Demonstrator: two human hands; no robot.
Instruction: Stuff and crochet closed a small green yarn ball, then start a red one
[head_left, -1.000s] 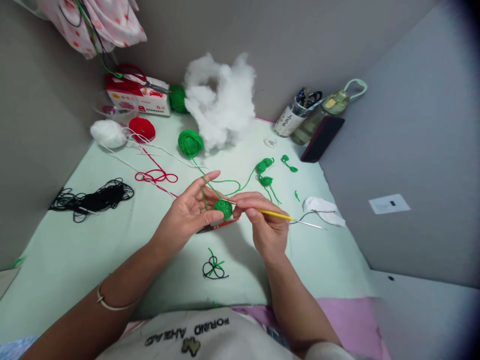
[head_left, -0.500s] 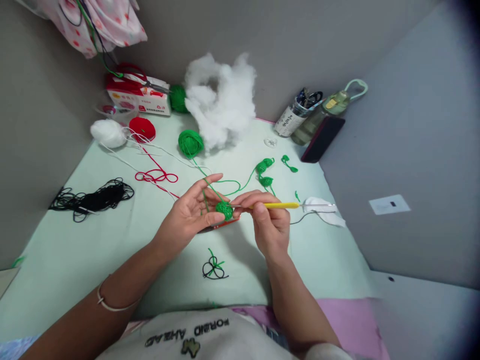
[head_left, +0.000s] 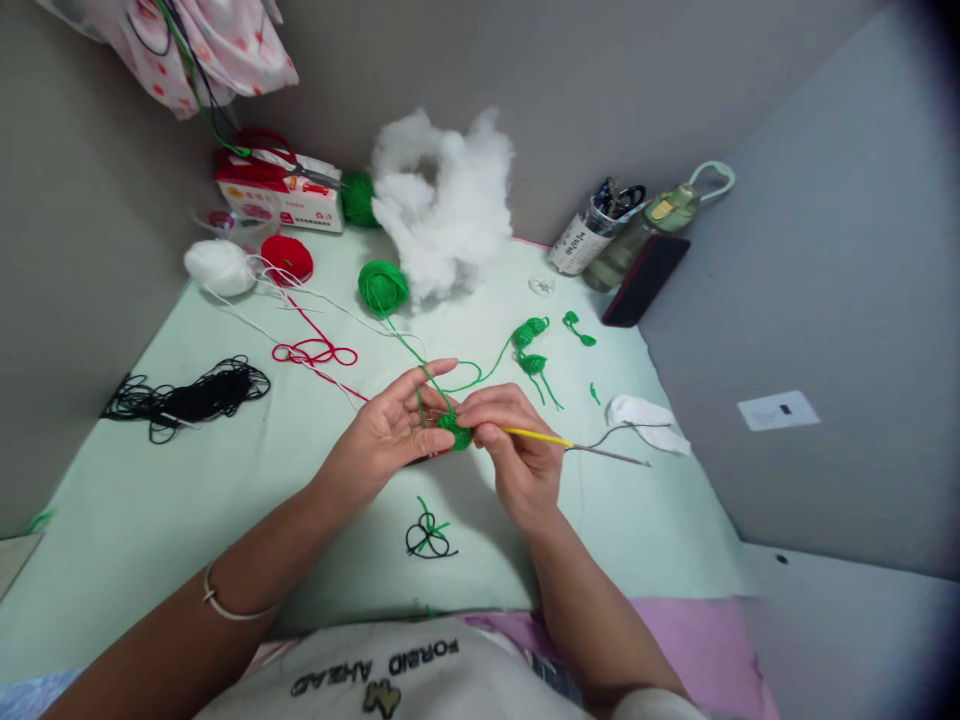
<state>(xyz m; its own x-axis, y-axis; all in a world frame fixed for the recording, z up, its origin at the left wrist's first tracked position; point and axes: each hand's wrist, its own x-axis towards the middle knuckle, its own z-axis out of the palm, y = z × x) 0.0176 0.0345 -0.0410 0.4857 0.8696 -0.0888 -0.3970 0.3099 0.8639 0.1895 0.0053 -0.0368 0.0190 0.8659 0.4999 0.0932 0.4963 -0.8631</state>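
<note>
My left hand (head_left: 394,420) pinches a small green crochet piece (head_left: 457,432) between thumb and fingers. Green yarn passes over its raised index finger and runs back to a green yarn ball (head_left: 383,288). My right hand (head_left: 517,450) grips a crochet hook (head_left: 538,436) by its yellow handle, its fingertips right at the green piece. The hook's far metal end points to the right; the end at the stitches is hidden by my fingers. Beneath the hands, a dark and red object (head_left: 429,458) shows only in part.
White stuffing (head_left: 450,205) and a tissue pack (head_left: 281,195) with scissors (head_left: 289,165) lie at the back. Red yarn (head_left: 287,260), white yarn (head_left: 220,267) and black yarn (head_left: 195,395) are left. Green crocheted pieces (head_left: 531,345), a phone (head_left: 645,281), a bottle (head_left: 626,240) and a pen cup (head_left: 581,240) stand right.
My right hand has shifted left and closer to the green crochet piece, and the hook's outer end has tilted downward. The piece has turned slightly in my left hand.
</note>
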